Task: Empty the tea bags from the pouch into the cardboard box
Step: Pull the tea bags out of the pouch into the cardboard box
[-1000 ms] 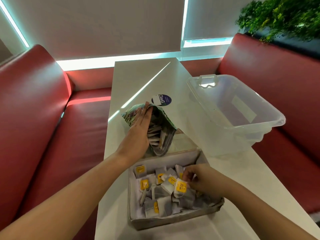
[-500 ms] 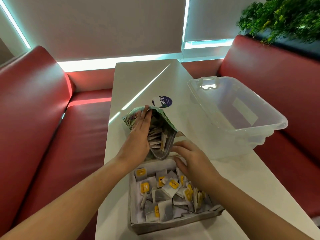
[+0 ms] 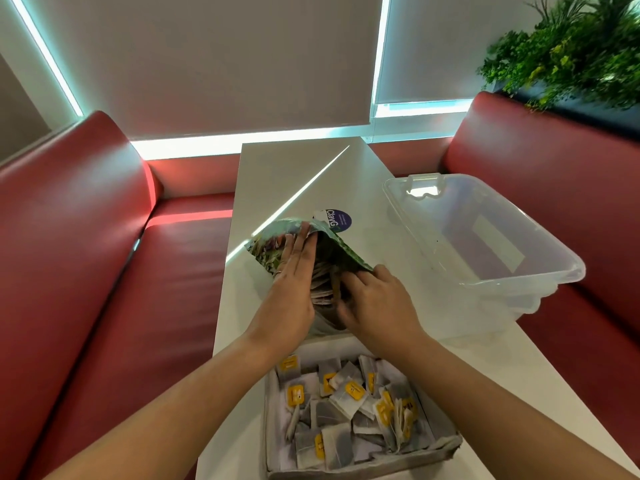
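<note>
A green printed pouch (image 3: 341, 245) lies on the white table, its mouth open toward me, with tea bags (image 3: 322, 282) showing inside. My left hand (image 3: 292, 289) lies flat on the pouch's left side and holds it open. My right hand (image 3: 375, 306) reaches into the mouth, fingertips among the tea bags; whether it grips any is hidden. Just in front of the pouch stands the grey cardboard box (image 3: 363, 467), with several loose tea bags with yellow tags (image 3: 346, 403) lying in it.
A clear plastic tub (image 3: 485, 237) sits at the right of the table (image 3: 291, 174), overhanging its edge. A round blue sticker (image 3: 341, 220) is behind the pouch. Red benches (image 3: 86, 271) flank the table; a plant (image 3: 568, 50) stands at the upper right.
My right hand has left the cardboard box and moved forward into the pouch's mouth. My left hand has stayed on the pouch.
</note>
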`<state>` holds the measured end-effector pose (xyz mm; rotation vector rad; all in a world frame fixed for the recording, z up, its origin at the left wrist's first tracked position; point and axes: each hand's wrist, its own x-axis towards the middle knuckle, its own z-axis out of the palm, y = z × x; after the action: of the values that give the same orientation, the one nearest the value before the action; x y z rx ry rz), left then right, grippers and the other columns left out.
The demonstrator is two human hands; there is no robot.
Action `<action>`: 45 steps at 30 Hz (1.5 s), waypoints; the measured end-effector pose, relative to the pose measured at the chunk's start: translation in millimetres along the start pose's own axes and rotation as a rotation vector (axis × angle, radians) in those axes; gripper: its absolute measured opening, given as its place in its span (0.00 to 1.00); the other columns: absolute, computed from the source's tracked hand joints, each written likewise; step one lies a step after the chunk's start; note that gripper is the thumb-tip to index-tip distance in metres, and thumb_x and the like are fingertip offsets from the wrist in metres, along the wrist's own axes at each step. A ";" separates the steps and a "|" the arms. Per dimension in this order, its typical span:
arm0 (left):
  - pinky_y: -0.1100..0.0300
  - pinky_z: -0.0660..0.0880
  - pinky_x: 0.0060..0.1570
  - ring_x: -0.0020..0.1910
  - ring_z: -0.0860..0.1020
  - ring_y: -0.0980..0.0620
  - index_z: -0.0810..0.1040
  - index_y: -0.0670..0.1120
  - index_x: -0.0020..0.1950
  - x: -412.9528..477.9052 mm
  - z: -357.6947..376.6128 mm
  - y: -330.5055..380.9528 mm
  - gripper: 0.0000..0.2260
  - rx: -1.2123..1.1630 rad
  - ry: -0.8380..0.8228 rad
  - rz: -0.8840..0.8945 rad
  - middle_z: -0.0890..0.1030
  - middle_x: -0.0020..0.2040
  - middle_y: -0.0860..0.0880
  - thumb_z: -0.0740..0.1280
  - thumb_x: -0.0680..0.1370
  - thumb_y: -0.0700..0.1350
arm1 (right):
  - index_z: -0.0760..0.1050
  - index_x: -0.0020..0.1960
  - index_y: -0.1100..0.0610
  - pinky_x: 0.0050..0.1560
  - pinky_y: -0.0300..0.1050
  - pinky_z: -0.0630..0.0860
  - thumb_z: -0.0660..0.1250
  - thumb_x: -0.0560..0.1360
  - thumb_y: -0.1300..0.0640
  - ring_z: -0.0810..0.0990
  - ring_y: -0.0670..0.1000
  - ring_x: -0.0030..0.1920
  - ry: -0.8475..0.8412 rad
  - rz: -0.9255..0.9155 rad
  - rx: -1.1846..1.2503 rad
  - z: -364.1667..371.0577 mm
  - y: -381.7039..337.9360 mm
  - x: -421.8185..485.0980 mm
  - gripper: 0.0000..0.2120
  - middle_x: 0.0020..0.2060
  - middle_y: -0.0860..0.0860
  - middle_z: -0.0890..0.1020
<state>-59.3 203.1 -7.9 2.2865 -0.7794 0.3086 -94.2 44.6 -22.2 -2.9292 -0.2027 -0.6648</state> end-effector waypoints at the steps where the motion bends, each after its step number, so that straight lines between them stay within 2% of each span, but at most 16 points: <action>1: 0.61 0.47 0.74 0.77 0.43 0.55 0.44 0.50 0.77 0.1 1.3 2.8 0.36 -0.003 0.007 0.003 0.42 0.77 0.55 0.56 0.75 0.29 | 0.76 0.50 0.53 0.37 0.49 0.74 0.65 0.71 0.47 0.75 0.55 0.40 0.001 0.021 -0.009 1.0 -0.7 0.7 0.12 0.39 0.50 0.82; 4: 0.65 0.46 0.73 0.77 0.42 0.56 0.43 0.51 0.77 0.1 4.6 9.7 0.37 -0.021 0.014 0.003 0.41 0.77 0.57 0.56 0.75 0.28 | 0.76 0.49 0.53 0.39 0.49 0.74 0.70 0.68 0.49 0.76 0.58 0.42 0.011 0.092 -0.011 2.9 -3.1 3.6 0.12 0.37 0.51 0.83; 8: 0.62 0.48 0.74 0.76 0.42 0.56 0.42 0.52 0.77 1.3 5.4 12.3 0.38 -0.029 0.022 0.008 0.41 0.76 0.58 0.55 0.75 0.27 | 0.79 0.50 0.51 0.39 0.49 0.74 0.70 0.68 0.55 0.76 0.59 0.43 0.050 0.124 0.040 8.6 -1.1 7.6 0.10 0.39 0.51 0.85; 10: 0.67 0.45 0.72 0.76 0.41 0.56 0.41 0.53 0.76 1.7 4.8 11.7 0.38 -0.017 0.030 0.001 0.40 0.75 0.58 0.55 0.75 0.28 | 0.79 0.52 0.51 0.39 0.50 0.75 0.70 0.68 0.57 0.77 0.59 0.43 0.048 0.108 0.123 7.4 -2.6 6.6 0.12 0.41 0.51 0.85; 12: 0.73 0.40 0.69 0.76 0.40 0.55 0.39 0.54 0.75 2.2 4.5 7.1 0.38 0.005 0.030 -0.019 0.39 0.75 0.59 0.56 0.75 0.28 | 0.79 0.53 0.51 0.40 0.49 0.76 0.69 0.69 0.59 0.78 0.57 0.43 0.079 0.095 0.233 1.1 -6.2 3.5 0.13 0.43 0.50 0.84; 15: 0.73 0.38 0.67 0.76 0.39 0.54 0.37 0.54 0.74 3.9 4.6 -2.7 0.41 0.030 0.027 -0.044 0.36 0.76 0.58 0.58 0.75 0.28 | 0.80 0.51 0.50 0.41 0.41 0.74 0.69 0.72 0.59 0.78 0.48 0.43 0.140 0.109 0.416 -17.3 -4.2 -7.8 0.09 0.43 0.45 0.83; 18: 0.75 0.36 0.65 0.76 0.38 0.53 0.36 0.55 0.73 1.5 5.5 -11.5 0.41 0.038 0.008 -0.083 0.35 0.74 0.59 0.57 0.74 0.27 | 0.81 0.47 0.49 0.43 0.34 0.74 0.70 0.73 0.61 0.79 0.41 0.42 0.035 0.186 0.710 -31.5 10.9 -28.7 0.08 0.41 0.39 0.81; 21: 0.75 0.36 0.65 0.76 0.39 0.52 0.37 0.53 0.74 -3.0 7.2 -16.4 0.40 0.039 -0.002 -0.088 0.35 0.74 0.59 0.55 0.74 0.26 | 0.80 0.45 0.44 0.43 0.38 0.77 0.71 0.73 0.59 0.80 0.42 0.39 -0.236 0.310 0.801 -36.0 26.3 -49.7 0.09 0.39 0.44 0.83; 23: 0.77 0.35 0.64 0.76 0.39 0.52 0.39 0.50 0.76 -4.9 7.7 -17.0 0.39 0.033 -0.006 -0.100 0.36 0.74 0.59 0.55 0.73 0.26 | 0.81 0.47 0.47 0.43 0.34 0.76 0.71 0.73 0.59 0.80 0.42 0.39 -0.414 0.355 0.777 -32.1 32.6 -60.9 0.08 0.40 0.47 0.83; 25: 0.79 0.35 0.63 0.76 0.39 0.53 0.40 0.49 0.76 -6.0 7.0 -16.1 0.39 0.023 -0.011 -0.105 0.36 0.74 0.59 0.55 0.74 0.26 | 0.81 0.51 0.51 0.43 0.32 0.75 0.72 0.72 0.59 0.79 0.42 0.41 -0.469 0.355 0.670 -24.8 35.3 -68.7 0.09 0.42 0.48 0.83; 29: 0.77 0.36 0.64 0.76 0.40 0.54 0.40 0.50 0.76 -8.0 5.9 -15.4 0.38 0.010 -0.019 -0.099 0.37 0.74 0.59 0.55 0.75 0.28 | 0.80 0.50 0.51 0.44 0.32 0.73 0.71 0.72 0.61 0.77 0.39 0.42 -0.128 0.178 0.534 -20.5 20.2 -68.2 0.09 0.44 0.44 0.79; 32: 0.78 0.36 0.64 0.76 0.39 0.56 0.39 0.51 0.76 -9.7 6.4 -12.7 0.37 -0.005 -0.031 -0.094 0.37 0.74 0.59 0.55 0.76 0.29 | 0.80 0.55 0.56 0.50 0.38 0.74 0.70 0.73 0.62 0.78 0.47 0.49 -0.013 -0.050 0.423 -19.8 -4.2 -45.0 0.11 0.50 0.50 0.81; 34: 0.78 0.35 0.64 0.75 0.38 0.58 0.38 0.52 0.76 -11.4 6.4 -10.1 0.37 -0.025 -0.046 -0.101 0.37 0.74 0.58 0.55 0.76 0.29 | 0.80 0.54 0.59 0.47 0.40 0.77 0.73 0.69 0.64 0.81 0.52 0.48 -0.007 -0.158 0.290 -11.5 -15.5 -24.5 0.15 0.49 0.53 0.83; 36: 0.76 0.36 0.65 0.74 0.37 0.60 0.37 0.54 0.74 -13.6 5.8 -8.1 0.38 -0.048 -0.066 -0.113 0.38 0.76 0.57 0.54 0.75 0.29 | 0.80 0.53 0.60 0.43 0.40 0.78 0.76 0.63 0.64 0.83 0.54 0.45 -0.074 -0.220 0.140 -4.2 -20.7 -6.4 0.19 0.47 0.54 0.84; 40: 0.64 0.44 0.74 0.76 0.41 0.59 0.37 0.56 0.74 -14.2 3.6 -6.4 0.39 -0.080 -0.103 -0.105 0.39 0.76 0.57 0.54 0.74 0.28 | 0.72 0.63 0.61 0.56 0.46 0.73 0.66 0.73 0.65 0.76 0.56 0.55 -0.367 -0.235 -0.027 14.9 -20.7 18.0 0.18 0.55 0.57 0.78; 45: 0.59 0.50 0.75 0.76 0.44 0.60 0.40 0.55 0.75 -10.7 1.0 -6.3 0.39 -0.091 -0.158 -0.087 0.41 0.75 0.58 0.54 0.74 0.28 | 0.75 0.58 0.62 0.56 0.48 0.75 0.64 0.75 0.63 0.78 0.56 0.55 -0.561 -0.151 -0.192 26.2 -24.4 37.9 0.12 0.56 0.58 0.79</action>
<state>-63.9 210.9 -16.5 2.2711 -0.7540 0.0515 -53.2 76.5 -26.7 -3.2368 -0.4368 0.1527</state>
